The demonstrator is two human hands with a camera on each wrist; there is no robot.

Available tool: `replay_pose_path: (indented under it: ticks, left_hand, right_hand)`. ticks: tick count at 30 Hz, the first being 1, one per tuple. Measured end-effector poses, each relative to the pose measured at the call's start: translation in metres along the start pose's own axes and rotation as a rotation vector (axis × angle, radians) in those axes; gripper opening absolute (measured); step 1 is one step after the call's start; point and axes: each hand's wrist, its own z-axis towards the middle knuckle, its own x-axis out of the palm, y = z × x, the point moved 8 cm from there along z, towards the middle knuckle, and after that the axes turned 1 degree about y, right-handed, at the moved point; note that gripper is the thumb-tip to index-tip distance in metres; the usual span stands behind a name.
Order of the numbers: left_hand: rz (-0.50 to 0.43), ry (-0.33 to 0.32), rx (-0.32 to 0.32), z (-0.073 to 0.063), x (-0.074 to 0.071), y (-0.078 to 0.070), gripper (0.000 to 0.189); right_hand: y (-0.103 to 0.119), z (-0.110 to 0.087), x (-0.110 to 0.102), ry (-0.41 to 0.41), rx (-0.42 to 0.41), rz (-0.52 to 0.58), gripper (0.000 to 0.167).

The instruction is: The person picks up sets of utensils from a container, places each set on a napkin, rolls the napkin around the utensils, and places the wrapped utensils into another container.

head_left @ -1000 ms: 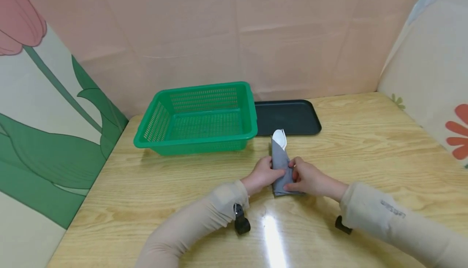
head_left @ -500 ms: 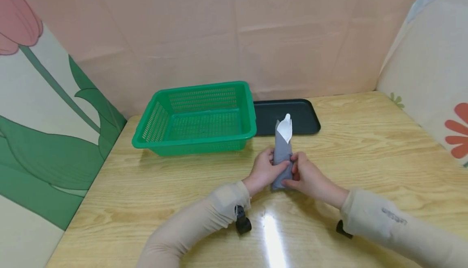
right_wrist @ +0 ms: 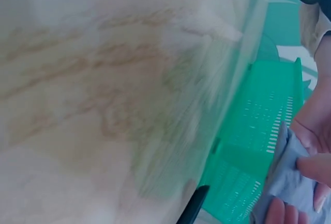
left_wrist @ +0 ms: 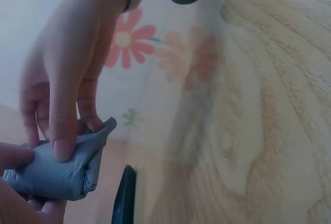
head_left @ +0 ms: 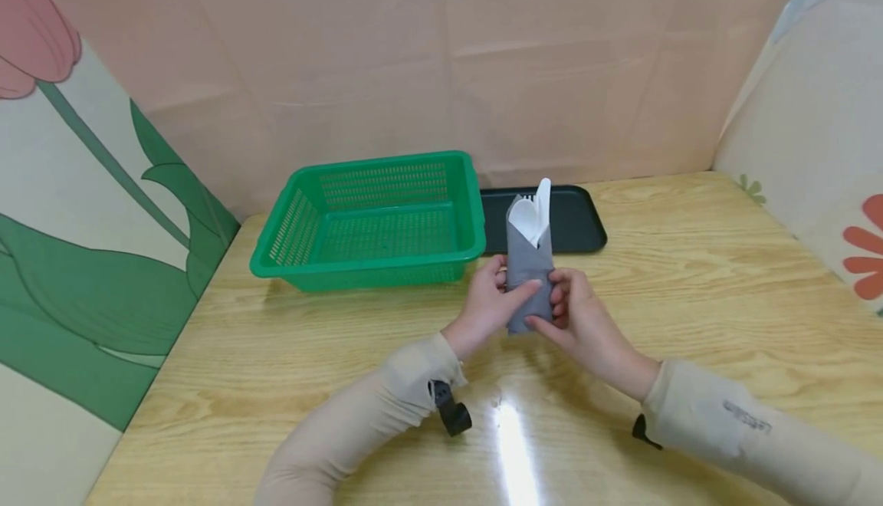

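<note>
In the head view, a grey napkin [head_left: 526,259] is rolled around white cutlery and held up off the table. A spoon bowl [head_left: 524,218] shows at its top, next to a long flat piece like a knife [head_left: 543,201]. Small fork tines [head_left: 529,198] peek out behind. My left hand [head_left: 485,305] grips the roll from the left, thumb across its front. Lower on the right side, my right hand [head_left: 595,335] pinches it between thumb and fingers. The left wrist view shows the folded bottom end of the napkin [left_wrist: 57,175]; the cutlery is hidden there.
A green perforated basket [head_left: 372,268] stands at the back left of the wooden table [head_left: 331,337]. Beside it, a black tray [head_left: 579,222] lies partly behind the basket and the cutlery. A pink-beige backdrop [head_left: 345,54] rises behind the table.
The napkin's loose lower right corner is now wrapped round the roll. Both hands have raised the bundle off the table and tilted it more upright, and the knife-like piece now shows more.
</note>
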Motion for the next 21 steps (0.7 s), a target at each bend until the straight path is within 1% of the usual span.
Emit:
replay_pose_path:
  ticks: [7, 10, 16, 21]
  left_hand:
    - [-0.145, 0.04, -0.024, -0.004, -0.006, -0.005, 0.037]
    - [-0.183, 0.046, -0.026, -0.005, -0.008, -0.006, 0.037]
    - [-0.214, 0.053, -0.026, -0.005, -0.011, -0.005, 0.038]
    - [-0.205, 0.049, -0.026, -0.003, -0.013, -0.004, 0.039]
  right_hand:
    - [0.013, -0.002, -0.006, -0.08, -0.067, -0.029, 0.058]
    - [0.016, -0.002, -0.007, -0.1, -0.075, -0.034, 0.059]
    - [0.019, -0.003, -0.008, -0.123, -0.076, -0.031, 0.059]
    - [0.023, -0.004, -0.009, -0.16, -0.094, -0.025, 0.06]
